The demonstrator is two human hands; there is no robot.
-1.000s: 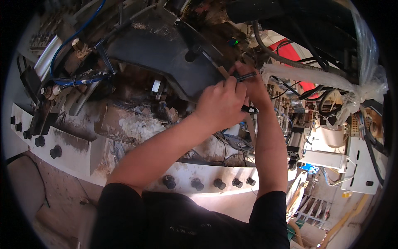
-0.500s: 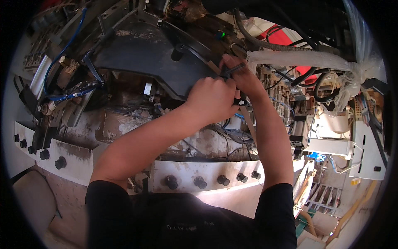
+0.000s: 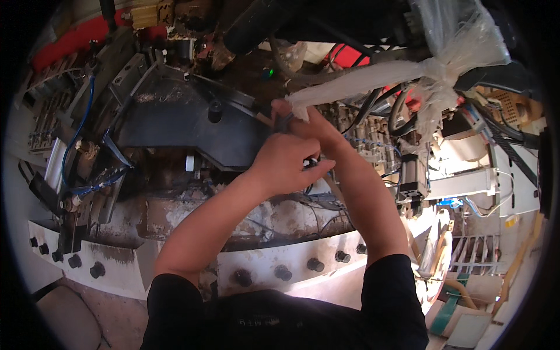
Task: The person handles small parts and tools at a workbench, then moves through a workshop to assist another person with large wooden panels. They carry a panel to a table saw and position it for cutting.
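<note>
A broad black metal plate (image 3: 169,125) lies ahead of me, with a short dark cylinder (image 3: 215,111) standing on it. At its right end my two hands are close together. My left hand (image 3: 286,160) is closed, its fingers curled round a small dark piece with shiny bits (image 3: 311,163), mostly hidden. Just beyond it, my right hand (image 3: 315,125) is closed against a dark grey part (image 3: 284,122) at the plate's end. Whether that part is loose or fixed to the machine I cannot tell.
Knotted clear plastic sheeting (image 3: 440,73) hangs at the upper right, stretching across to my right hand. Black hoses (image 3: 370,108) run beneath it. A white panel with several black knobs (image 3: 283,272) spans the near side. A blue tube (image 3: 87,116) curves at left.
The view has shifted, so the machine and plastic sheeting appear farther left. My left hand has turned, its thumb now apart from the curled fingers, showing the small dark piece. Both hands stay near the plate's end.
</note>
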